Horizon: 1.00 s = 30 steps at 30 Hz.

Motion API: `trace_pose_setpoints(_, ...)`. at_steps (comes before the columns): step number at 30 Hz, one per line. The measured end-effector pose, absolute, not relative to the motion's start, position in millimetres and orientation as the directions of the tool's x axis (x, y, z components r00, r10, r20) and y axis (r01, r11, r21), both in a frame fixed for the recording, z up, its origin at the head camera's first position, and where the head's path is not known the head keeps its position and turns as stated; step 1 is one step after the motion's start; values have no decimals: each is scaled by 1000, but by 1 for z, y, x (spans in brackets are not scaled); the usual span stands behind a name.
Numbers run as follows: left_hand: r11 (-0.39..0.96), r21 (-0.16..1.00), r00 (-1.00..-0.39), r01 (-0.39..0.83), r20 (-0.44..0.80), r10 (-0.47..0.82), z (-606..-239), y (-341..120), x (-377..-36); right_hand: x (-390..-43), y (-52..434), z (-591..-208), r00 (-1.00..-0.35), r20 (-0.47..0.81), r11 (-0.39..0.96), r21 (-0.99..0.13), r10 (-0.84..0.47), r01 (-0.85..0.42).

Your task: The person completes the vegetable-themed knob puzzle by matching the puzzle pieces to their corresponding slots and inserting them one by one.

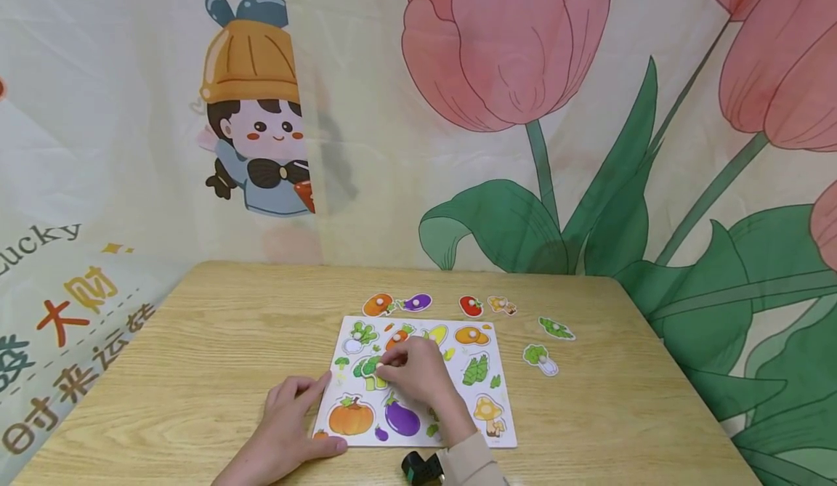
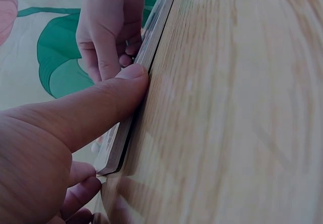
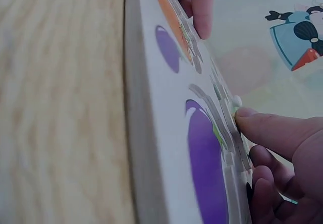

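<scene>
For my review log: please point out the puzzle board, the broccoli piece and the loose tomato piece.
puzzle board (image 1: pixel 502 428), head view, bare white right margin.
broccoli piece (image 1: pixel 368 367), head view, green top left of the right hand's fingers.
tomato piece (image 1: pixel 470 306), head view, red middle.

the puzzle board (image 1: pixel 418 439) lies on the bench (image 1: pixel 196 341), near its front edge. loose pieces (image 1: pixel 471 305) lie behind it and to its right. the left hand (image 1: pixel 294 417) rests at the board's left edge, the right hand (image 1: pixel 418 370) on the broccoli piece (image 1: pixel 368 367) in the board's middle.
</scene>
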State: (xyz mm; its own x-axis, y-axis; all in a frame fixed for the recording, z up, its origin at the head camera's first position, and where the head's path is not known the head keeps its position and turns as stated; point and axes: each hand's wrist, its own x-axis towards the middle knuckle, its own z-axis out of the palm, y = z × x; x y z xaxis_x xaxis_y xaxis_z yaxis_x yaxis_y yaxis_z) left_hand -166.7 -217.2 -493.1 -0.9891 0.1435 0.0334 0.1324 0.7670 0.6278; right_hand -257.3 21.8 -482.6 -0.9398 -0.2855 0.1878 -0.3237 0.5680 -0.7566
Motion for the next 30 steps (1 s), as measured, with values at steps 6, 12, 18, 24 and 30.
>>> trace_pose_setpoints(6, 769, 625, -989, 138, 43, 142, -494, -217, -168, -258, 19, -484, -943, 192, 566, -761, -272, -318)
trace_pose_setpoints(12, 774, 618, -989, 137, 37, 145, -496, -218, -169, -256, 13, -484, -955, 180, 563, -776, -234, -284)
trace_pose_setpoints(18, 778, 609, -987, 154, 55, 153, -494, -217, -168, -255, 10, -484, -960, 173, 578, -770, -219, -270)
trace_pose_setpoints(24, 787, 596, -986, 161, 63, 154, -493, -217, -167, -255, 8, -485, -961, 165, 585, -766, -222, -266)
trace_pose_setpoints(30, 790, 592, -986, 161, 58, 158, -494, -217, -168, -256, 8, -486, -962, 160, 592, -763, -220, -262)
